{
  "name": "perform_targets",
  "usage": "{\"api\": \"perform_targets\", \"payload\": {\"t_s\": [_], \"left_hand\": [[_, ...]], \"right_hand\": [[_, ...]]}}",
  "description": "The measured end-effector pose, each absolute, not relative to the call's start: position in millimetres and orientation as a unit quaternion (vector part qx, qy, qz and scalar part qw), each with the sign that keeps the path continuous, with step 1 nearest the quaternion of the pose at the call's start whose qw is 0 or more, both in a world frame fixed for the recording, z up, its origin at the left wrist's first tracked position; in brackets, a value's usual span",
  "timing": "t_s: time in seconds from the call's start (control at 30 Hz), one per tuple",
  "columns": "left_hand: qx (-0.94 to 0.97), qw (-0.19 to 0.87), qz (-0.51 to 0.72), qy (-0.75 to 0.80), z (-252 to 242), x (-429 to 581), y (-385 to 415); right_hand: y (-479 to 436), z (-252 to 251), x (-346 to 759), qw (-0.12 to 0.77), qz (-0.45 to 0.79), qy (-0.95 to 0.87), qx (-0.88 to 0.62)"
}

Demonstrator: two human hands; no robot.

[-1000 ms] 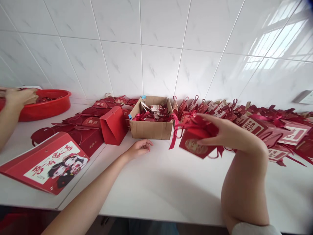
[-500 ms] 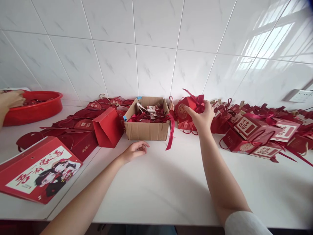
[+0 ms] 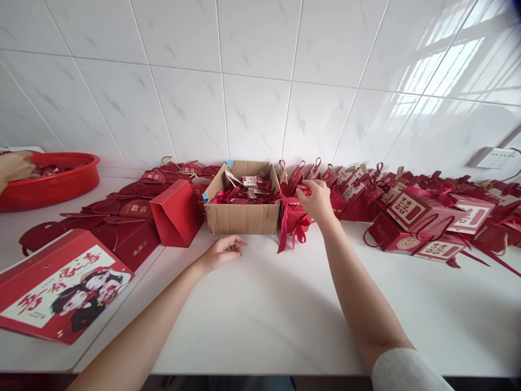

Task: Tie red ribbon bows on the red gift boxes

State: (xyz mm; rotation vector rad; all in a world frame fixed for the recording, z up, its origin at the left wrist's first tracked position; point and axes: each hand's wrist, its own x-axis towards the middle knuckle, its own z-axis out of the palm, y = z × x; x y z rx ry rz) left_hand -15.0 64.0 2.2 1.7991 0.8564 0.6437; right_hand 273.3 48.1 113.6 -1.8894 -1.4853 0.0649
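My right hand reaches to the right side of an open cardboard box and has its fingers closed over the top of a small red gift box with a ribbon bow. That box stands on the white table, touching the cardboard box. A loose red ribbon hangs down the cardboard box's right corner. My left hand rests palm down on the table just in front of the cardboard box, fingers loosely curled and holding nothing. Ribbons and tags fill the cardboard box.
Several finished red gift boxes line the tiled wall at the right. Flat red bags and an upright red bag lie left of the cardboard box. Another person's hand is at a red basin. A flat printed red carton lies front left.
My right hand carried the red gift box from mid-air to the back row, then set it down beside the cardboard box. My left hand stayed put.
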Motion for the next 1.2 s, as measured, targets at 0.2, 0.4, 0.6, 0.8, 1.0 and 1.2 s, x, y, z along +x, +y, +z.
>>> {"api": "perform_targets", "payload": {"t_s": [0.2,0.4,0.6,0.8,1.0,1.2], "left_hand": [[0.746,0.5,0.263,0.353,3,-16,63],[0.748,0.494,0.262,0.359,1,-15,65],[0.748,0.489,0.266,0.361,0,-15,66],[0.746,0.491,0.263,0.365,1,-15,66],[0.747,0.491,0.258,0.367,2,-15,65],[0.748,0.489,0.253,0.37,3,-15,65]], "right_hand": [[32,124,301,0.239,0.114,-0.657,-0.705],[46,103,310,0.128,0.186,-0.621,-0.75],[56,93,320,0.091,0.232,-0.637,-0.73],[61,88,319,0.109,0.218,-0.644,-0.725],[71,77,313,0.179,0.173,-0.627,-0.738],[81,65,301,0.277,0.092,-0.574,-0.765]]}}
